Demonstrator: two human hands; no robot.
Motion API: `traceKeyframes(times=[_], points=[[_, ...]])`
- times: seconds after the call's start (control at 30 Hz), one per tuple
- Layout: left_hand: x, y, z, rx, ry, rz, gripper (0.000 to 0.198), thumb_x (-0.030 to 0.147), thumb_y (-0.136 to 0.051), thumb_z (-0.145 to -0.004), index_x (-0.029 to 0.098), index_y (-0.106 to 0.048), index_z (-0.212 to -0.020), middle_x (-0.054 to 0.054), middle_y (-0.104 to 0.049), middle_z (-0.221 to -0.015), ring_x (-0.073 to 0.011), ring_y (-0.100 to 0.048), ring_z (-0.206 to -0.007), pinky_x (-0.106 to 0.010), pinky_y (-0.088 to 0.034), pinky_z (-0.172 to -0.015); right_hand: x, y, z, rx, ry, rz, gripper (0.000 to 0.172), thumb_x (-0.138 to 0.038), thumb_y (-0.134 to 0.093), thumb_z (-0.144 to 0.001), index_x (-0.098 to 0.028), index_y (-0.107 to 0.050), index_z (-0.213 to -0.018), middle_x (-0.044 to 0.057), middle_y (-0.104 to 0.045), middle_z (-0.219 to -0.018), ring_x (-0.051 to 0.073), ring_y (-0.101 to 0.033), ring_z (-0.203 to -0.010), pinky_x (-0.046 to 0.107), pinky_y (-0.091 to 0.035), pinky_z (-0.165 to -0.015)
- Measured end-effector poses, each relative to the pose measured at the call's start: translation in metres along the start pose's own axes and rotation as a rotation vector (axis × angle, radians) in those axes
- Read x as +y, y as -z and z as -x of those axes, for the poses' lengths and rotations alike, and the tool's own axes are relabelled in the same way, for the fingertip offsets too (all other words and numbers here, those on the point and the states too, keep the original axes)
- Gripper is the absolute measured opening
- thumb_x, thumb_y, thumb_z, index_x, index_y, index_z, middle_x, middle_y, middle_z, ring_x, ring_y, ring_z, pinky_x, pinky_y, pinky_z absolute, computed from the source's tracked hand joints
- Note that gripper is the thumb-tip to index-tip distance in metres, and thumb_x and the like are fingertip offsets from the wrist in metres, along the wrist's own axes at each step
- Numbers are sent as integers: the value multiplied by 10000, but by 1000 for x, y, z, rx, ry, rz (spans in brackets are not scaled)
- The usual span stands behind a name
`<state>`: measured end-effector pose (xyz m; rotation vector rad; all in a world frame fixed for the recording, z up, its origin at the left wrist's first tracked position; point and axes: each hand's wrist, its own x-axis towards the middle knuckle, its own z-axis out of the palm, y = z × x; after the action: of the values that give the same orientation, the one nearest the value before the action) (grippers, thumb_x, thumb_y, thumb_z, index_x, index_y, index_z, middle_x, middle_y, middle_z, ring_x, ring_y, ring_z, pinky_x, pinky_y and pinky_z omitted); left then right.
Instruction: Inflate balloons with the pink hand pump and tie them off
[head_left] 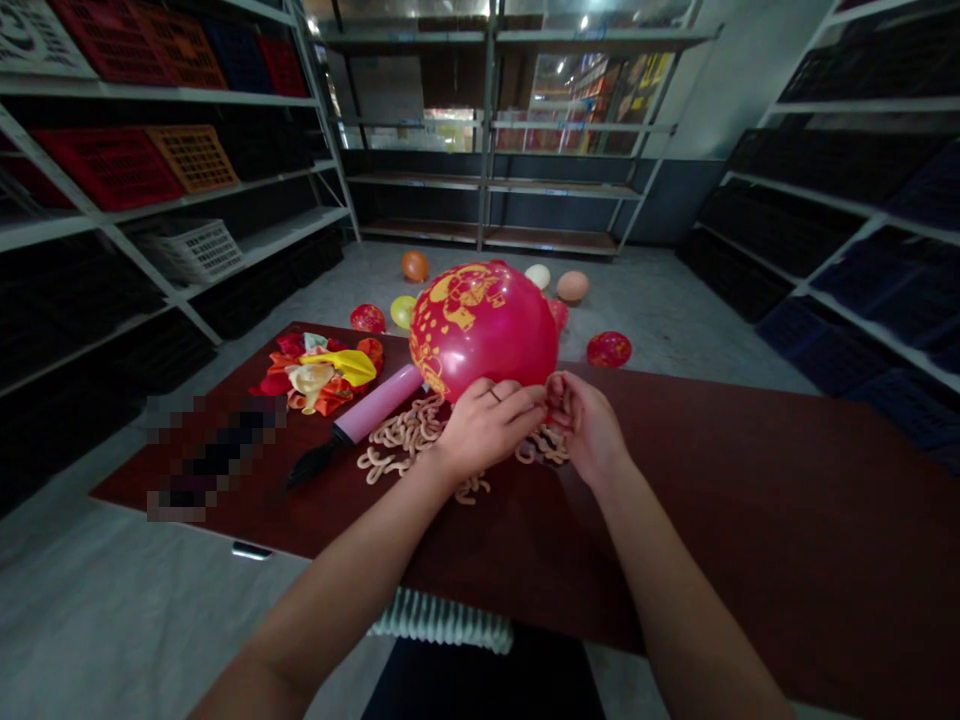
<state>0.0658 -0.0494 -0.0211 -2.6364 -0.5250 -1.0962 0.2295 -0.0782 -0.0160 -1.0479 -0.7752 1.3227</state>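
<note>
A blown-up red balloon (484, 325) with gold print rests on the dark red table (750, 480). My left hand (487, 420) and my right hand (585, 420) meet at its neck near the table, fingers curled and pinched round the neck. Under my hands lies a heap of small beige clips (405, 435). A pink hand pump (375, 405) with a black handle lies just left of the balloon. A pile of flat red, orange and yellow balloons (322, 375) sits further left.
Several inflated balloons (574, 286) lie on the grey floor beyond the table. Metal shelving with red, orange and white crates (191, 155) lines the left; dark shelves stand right and at the back. A blurred patch covers something on the table's left.
</note>
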Motion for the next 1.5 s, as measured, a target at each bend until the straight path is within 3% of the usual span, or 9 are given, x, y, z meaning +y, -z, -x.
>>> traceKeyframes(times=[0.17, 0.3, 0.47, 0.83, 0.97, 1.07, 1.23, 1.33, 1.5], points=[[3, 0, -1, -101, -69, 152, 170, 167, -478, -1012, 192, -641, -1051, -44, -744, -1088, -153, -677, -882, -323, -372, -724, 10, 6, -11, 1, -54, 10, 361, -506, -657, -651, -235, -419, -646, -82, -361, -545, 70, -257, -432, 221, -107, -383], [-2, 2, 4, -18, 68, 207, 175, 149, -440, -1002, 178, -591, -1087, -44, -749, -935, -164, -688, -788, -323, -375, -711, 11, 11, -14, -96, -62, 37, 325, -454, -592, -649, -236, -374, -547, -74, -295, -502, 78, -224, -449, 227, -152, -410], [-11, -1, 6, 53, 202, 99, 179, 168, -405, -985, 166, -553, -1086, -61, -706, -824, -213, -654, -737, -353, -396, -751, 8, 2, 1, -227, 34, 138, 345, -450, -541, -761, -224, -440, -521, -36, -379, -521, 102, -321, -504, 254, -267, -485], [-18, 6, 4, -137, 113, 166, 181, 225, -475, -999, 153, -570, -1135, -93, -666, -998, -233, -603, -932, -358, -444, -851, -1, 1, 11, -227, 216, 300, 381, -372, -551, -856, -201, -531, -515, -18, -488, -527, 106, -426, -527, 271, -322, -564], [-18, 3, 6, -51, 136, 220, 166, 241, -461, -1024, 159, -603, -1046, -80, -668, -922, -216, -611, -875, -344, -453, -813, 1, 1, 9, -201, 204, 273, 507, -497, -539, -900, -205, -521, -487, -1, -524, -505, 109, -457, -491, 275, -337, -531], [-13, 1, 5, 93, 271, 374, 158, 266, -470, -1026, 170, -591, -995, -66, -670, -890, -191, -624, -830, -314, -458, -778, 3, -1, 8, -131, 282, 306, 532, -529, -574, -895, -210, -462, -483, -1, -556, -514, 99, -477, -469, 265, -364, -513], [-3, -6, 4, 211, 429, 531, 159, 289, -455, -1032, 187, -567, -987, -54, -668, -903, -178, -622, -835, -298, -459, -769, 7, -2, 5, -31, 396, 329, 219, -428, -670, -839, -247, -558, -785, -53, -616, -604, 103, -527, -453, 244, -413, -469], [-1, -9, 4, 183, 470, 569, 157, 296, -450, -1032, 192, -562, -994, -54, -666, -929, -184, -623, -872, -307, -461, -797, 11, 1, 2, -45, 477, 415, 318, -341, -713, -793, -287, -552, -1062, -71, -657, -698, 122, -598, -525, 250, -482, -516], [0, -9, 5, 125, 564, 651, 170, 324, -445, -1028, 196, -549, -990, -47, -661, -921, -187, -625, -885, -315, -464, -826, 19, 10, 2, 108, 823, 1003, 244, -295, -636, -871, -253, -645, -1111, 6, -746, -850, 163, -704, -737, 276, -519, -684]])
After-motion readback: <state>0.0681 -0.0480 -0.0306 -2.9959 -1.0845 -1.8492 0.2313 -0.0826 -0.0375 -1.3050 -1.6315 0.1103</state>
